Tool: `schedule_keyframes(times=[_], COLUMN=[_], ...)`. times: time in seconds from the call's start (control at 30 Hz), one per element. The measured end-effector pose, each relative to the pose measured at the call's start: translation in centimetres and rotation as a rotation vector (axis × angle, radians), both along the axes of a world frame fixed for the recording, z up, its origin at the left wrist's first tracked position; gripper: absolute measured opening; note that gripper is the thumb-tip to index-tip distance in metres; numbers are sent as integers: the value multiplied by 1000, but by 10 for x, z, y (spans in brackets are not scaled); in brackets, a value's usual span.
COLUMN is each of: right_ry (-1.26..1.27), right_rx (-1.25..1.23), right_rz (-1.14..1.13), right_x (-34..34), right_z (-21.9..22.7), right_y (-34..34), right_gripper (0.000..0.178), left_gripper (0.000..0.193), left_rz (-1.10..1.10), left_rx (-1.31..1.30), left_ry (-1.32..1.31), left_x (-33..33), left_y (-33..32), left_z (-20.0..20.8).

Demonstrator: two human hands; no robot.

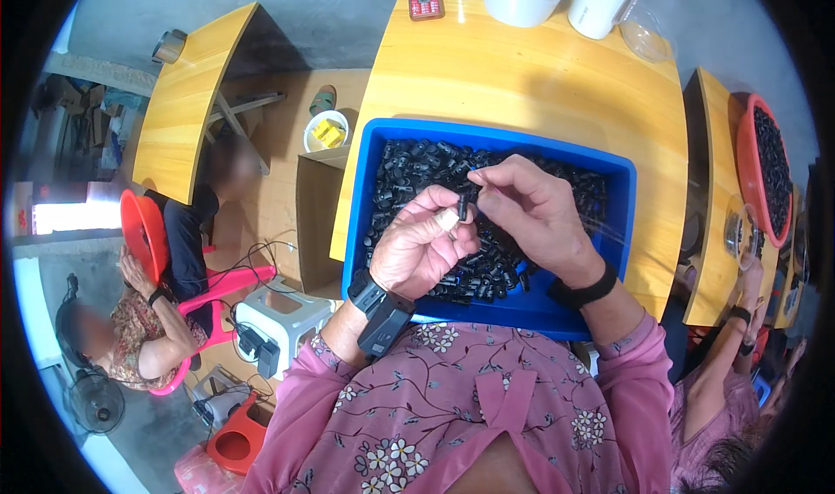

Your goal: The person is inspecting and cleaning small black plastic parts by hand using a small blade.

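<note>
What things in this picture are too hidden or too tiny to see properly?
Head view only:
- The small black plastic part pinched between the left hand and right hand: too small to tell its shape.
- The bottom of the blue rectangular plastic bin: covered by the heap of black parts and both hands.
- The white round bowl and white jug: cut off by the top edge.

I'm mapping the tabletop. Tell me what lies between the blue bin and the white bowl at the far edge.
In the head view, only bare yellow tabletop lies between the blue bin and the white bowl; nothing stands on that stretch.
</note>
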State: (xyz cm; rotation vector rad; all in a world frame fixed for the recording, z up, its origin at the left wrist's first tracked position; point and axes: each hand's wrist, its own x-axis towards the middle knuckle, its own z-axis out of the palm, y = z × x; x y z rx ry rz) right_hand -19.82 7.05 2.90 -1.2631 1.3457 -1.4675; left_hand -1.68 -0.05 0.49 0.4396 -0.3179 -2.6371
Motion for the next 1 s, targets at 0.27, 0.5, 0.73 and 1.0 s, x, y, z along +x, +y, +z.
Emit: schedule_keyframes(times=[0.27, 0.5, 0.73, 1.0], right_ry=[-125, -285, 257, 228], right_rx=[115, 172, 7, -55], right_rz=[38, 82, 11, -19], right_x=[2, 10, 8, 8], right_z=[0, 7, 11, 2], right_y=[2, 3, 2, 1], right_gripper=[23, 18, 19, 23], left_gripper=[17, 22, 21, 15], left_rz=[20, 65, 66, 69], left_rx=[-24, -51, -104, -31], left_ry=[-28, -91, -69, -23], left_x=[1, -2, 0, 2], left_y=[0, -1, 1, -1], left_z=[-1, 6, -2, -4])
